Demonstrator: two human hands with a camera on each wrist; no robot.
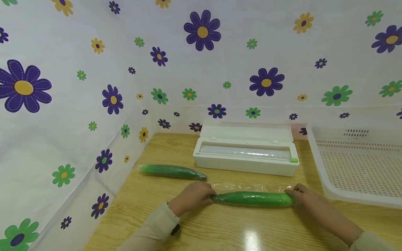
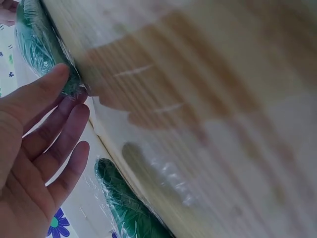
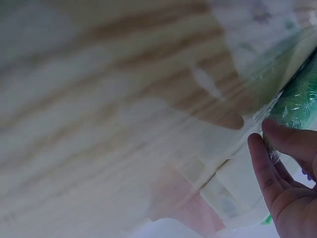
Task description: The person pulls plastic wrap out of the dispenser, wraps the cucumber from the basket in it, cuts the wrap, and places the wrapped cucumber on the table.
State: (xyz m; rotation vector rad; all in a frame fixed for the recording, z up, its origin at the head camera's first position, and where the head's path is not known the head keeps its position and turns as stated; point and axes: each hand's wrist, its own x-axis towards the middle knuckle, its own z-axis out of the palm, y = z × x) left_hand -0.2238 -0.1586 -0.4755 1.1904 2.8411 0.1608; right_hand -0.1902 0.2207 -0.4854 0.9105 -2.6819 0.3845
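Note:
A green cucumber (image 1: pixel 254 198) lies on the table in clear cling film (image 1: pixel 242 188), with a loose strip of film spread along its far side. At the cucumber's narrow left end, my left hand (image 1: pixel 195 197) pinches the film; the thumb overlaps the wrapped tip in the left wrist view, the other fingers spread behind it. My right hand (image 1: pixel 309 202) pinches the film at the thick right end between thumb and fingers, close against the cucumber (image 3: pixel 299 101). A second cucumber (image 1: pixel 172 171), also film-wrapped, lies beyond my left hand.
Behind the cucumbers stands a white cling film box (image 1: pixel 245 165) with its lid raised, a film roll (image 1: pixel 245 152) inside and a green slider (image 1: pixel 293 160) at its right end. A white perforated basket (image 1: pixel 361 200) sits at the right. A flower-printed sheet (image 1: pixel 232 59) encloses the table's back and left.

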